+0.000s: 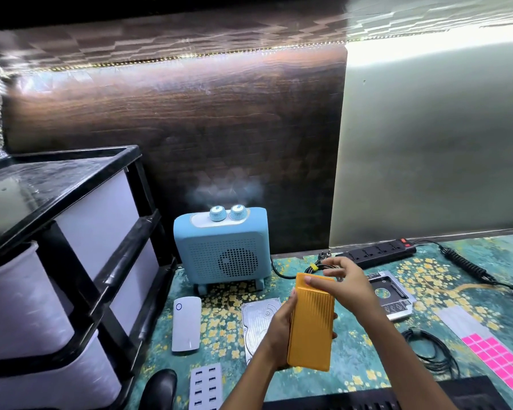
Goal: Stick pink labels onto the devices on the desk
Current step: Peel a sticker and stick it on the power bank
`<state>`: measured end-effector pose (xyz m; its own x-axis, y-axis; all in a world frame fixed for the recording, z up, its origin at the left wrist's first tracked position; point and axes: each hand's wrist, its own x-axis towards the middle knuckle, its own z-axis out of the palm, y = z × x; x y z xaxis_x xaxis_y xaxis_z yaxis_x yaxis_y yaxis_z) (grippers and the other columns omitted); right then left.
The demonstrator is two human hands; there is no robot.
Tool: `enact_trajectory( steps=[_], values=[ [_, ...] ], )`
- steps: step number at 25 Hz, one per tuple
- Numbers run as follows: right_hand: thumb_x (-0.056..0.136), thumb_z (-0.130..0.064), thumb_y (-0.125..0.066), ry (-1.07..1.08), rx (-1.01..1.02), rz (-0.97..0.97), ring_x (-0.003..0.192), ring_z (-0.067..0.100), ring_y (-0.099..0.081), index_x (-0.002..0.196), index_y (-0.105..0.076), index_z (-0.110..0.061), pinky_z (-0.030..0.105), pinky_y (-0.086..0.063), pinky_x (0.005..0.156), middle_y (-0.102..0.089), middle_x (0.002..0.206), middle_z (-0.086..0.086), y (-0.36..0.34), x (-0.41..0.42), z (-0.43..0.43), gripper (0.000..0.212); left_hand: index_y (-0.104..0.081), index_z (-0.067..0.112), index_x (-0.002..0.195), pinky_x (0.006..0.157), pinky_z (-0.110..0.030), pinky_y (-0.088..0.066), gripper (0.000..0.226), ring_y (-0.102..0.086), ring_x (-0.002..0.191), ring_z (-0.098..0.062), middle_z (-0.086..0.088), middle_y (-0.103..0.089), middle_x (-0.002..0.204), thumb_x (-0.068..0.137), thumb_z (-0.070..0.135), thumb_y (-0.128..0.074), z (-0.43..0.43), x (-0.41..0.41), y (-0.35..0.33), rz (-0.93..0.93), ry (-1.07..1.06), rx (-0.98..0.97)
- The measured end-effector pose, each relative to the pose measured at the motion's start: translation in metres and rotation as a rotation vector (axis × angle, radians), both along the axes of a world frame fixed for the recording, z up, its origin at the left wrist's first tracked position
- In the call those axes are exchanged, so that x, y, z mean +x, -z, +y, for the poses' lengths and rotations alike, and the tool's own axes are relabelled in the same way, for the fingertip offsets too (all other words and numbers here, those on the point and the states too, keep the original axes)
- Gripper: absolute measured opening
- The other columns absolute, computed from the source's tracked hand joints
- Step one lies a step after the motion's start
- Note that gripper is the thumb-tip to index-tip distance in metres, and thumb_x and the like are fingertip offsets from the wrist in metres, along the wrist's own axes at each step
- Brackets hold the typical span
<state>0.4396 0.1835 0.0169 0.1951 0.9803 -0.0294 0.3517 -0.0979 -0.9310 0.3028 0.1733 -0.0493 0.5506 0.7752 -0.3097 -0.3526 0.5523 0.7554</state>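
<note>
Above the counter point(365, 362), left hand point(279, 329) grips the yellow device point(311, 327), long axis pointing away; right hand point(348, 287) thumb-presses its far end, fingers loose, labels point(498, 362) rightward.

Your far left: drawer unit point(71, 247), at the desk's point(353, 365) left edge.
Back centre: heater point(222, 250), right of the drawer unit.
Before the heater: power bank point(186, 327) left, hard drive point(256, 318) right.
Nearest you: port hub point(205, 386), before the power bank.
Over the hard drive: ribbed case point(311, 324), gripped by your left hand point(279, 324), your right hand point(347, 282) thumb on its far end.
Back right: power strip point(376, 253), drive caddy point(391, 294) before it.
Near right: label sheet point(486, 344), coiled cable point(433, 350) to its left.
</note>
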Motion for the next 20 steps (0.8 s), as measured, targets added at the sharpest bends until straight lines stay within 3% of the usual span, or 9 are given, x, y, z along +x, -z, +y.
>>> enact_trajectory(
  steps=[3, 6, 8, 12, 14, 17, 20],
  values=[
    [0.063, -0.023, -0.082, 0.025, 0.088, -0.024, 0.081, 0.010, -0.063, 0.095, -0.068, -0.013, 0.016, -0.043, 0.061, -0.067, 0.087, 0.002, -0.001, -0.006, -0.002, 0.037, -0.067, 0.007, 0.099, 0.071, -0.037, -0.054, 0.063, -0.068, 0.070, -0.025, -0.012, -0.073, 0.084, 0.086, 0.054, -0.028, 0.000, 0.002, -0.003, -0.027, 0.000, -0.003],
    [0.065, -0.014, -0.080, 0.023, 0.085, 0.013, 0.075, 0.003, -0.060, 0.109, -0.065, -0.011, 0.009, -0.039, 0.061, -0.072, 0.095, 0.008, 0.003, -0.002, -0.005, 0.046, -0.061, 0.004, 0.107, 0.071, -0.037, -0.055, 0.064, -0.068, 0.071, -0.027, -0.014, -0.072, 0.086, 0.086, 0.057, -0.034, 0.000, 0.005, -0.001, -0.023, 0.022, -0.018],
    [0.066, -0.009, -0.078, 0.005, 0.065, 0.047, 0.082, 0.008, -0.062, 0.114, -0.062, -0.013, 0.015, -0.044, 0.067, -0.072, 0.100, 0.011, 0.004, 0.002, -0.007, 0.051, -0.058, 0.003, 0.113, 0.070, -0.037, -0.056, 0.066, -0.068, 0.073, -0.027, -0.015, -0.071, 0.088, 0.083, 0.058, -0.036, 0.000, 0.007, 0.001, -0.009, 0.026, -0.018],
    [0.069, 0.001, -0.073, 0.003, 0.004, 0.127, 0.096, 0.018, -0.063, 0.117, -0.060, -0.016, 0.043, -0.052, 0.089, -0.071, 0.101, 0.012, 0.011, 0.013, -0.008, 0.053, -0.055, 0.004, 0.117, 0.074, -0.039, -0.055, 0.067, -0.068, 0.079, -0.027, -0.014, -0.071, 0.092, 0.088, 0.058, -0.029, 0.002, 0.008, 0.005, -0.010, 0.076, -0.010],
    [0.073, 0.009, -0.065, -0.052, -0.016, 0.170, 0.099, 0.020, -0.062, 0.119, -0.058, -0.015, 0.041, -0.054, 0.085, -0.069, 0.101, 0.010, 0.014, 0.020, -0.008, 0.052, -0.058, 0.005, 0.115, 0.077, -0.040, -0.054, 0.066, -0.067, 0.080, -0.027, -0.014, -0.071, 0.092, 0.088, 0.058, -0.029, 0.002, 0.011, 0.007, -0.011, 0.082, -0.014],
    [0.079, 0.021, -0.046, -0.143, -0.056, 0.244, 0.098, 0.018, -0.061, 0.122, -0.055, -0.012, 0.025, -0.057, 0.071, -0.062, 0.107, 0.005, 0.021, 0.035, -0.013, 0.055, -0.061, 0.006, 0.110, 0.076, -0.038, -0.053, 0.064, -0.067, 0.077, -0.026, -0.012, -0.071, 0.089, 0.090, 0.057, -0.027, 0.004, 0.017, 0.010, 0.048, 0.052, -0.042],
    [0.083, 0.015, -0.048, -0.036, -0.095, 0.286, 0.097, 0.025, -0.059, 0.118, -0.057, -0.014, 0.030, -0.051, 0.068, -0.062, 0.109, 0.007, 0.035, 0.066, -0.016, 0.046, -0.056, 0.005, 0.114, 0.069, -0.035, -0.050, 0.063, -0.062, 0.071, -0.025, -0.013, -0.065, 0.085, 0.091, 0.058, -0.030, 0.011, 0.025, 0.007, 0.222, -0.010, -0.092]
  ],
)
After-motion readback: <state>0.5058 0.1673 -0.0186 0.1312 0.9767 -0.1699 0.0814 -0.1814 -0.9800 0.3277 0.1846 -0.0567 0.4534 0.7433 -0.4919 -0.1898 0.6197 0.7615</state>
